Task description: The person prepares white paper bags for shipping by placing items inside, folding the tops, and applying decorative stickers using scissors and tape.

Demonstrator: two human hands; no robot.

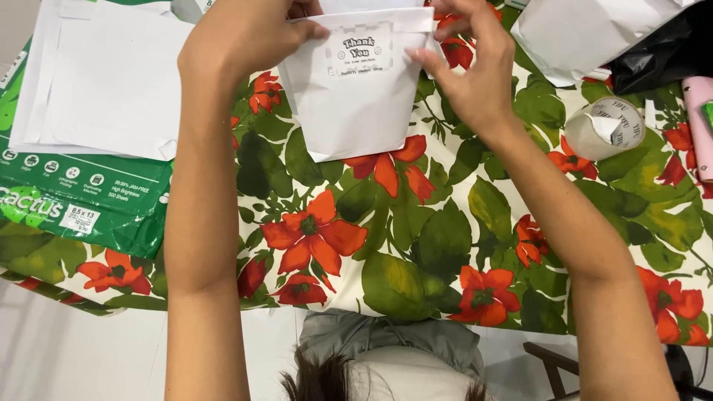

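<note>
A small white paper pouch (356,104) with a printed label near its folded top lies on the flowered tablecloth (416,238). My left hand (245,33) grips the pouch's top left corner, thumb pressed on the folded flap. My right hand (475,70) holds the top right corner, with the fingers on the flap's edge. Both hands pinch the same fold, and the pouch's lower end rests on the cloth.
A stack of white sheets (104,74) lies on a green paper ream package (82,200) at the left. A roll of clear tape (609,128) sits at the right, near a black bag (661,52), white paper (579,33) and a pink object (700,126).
</note>
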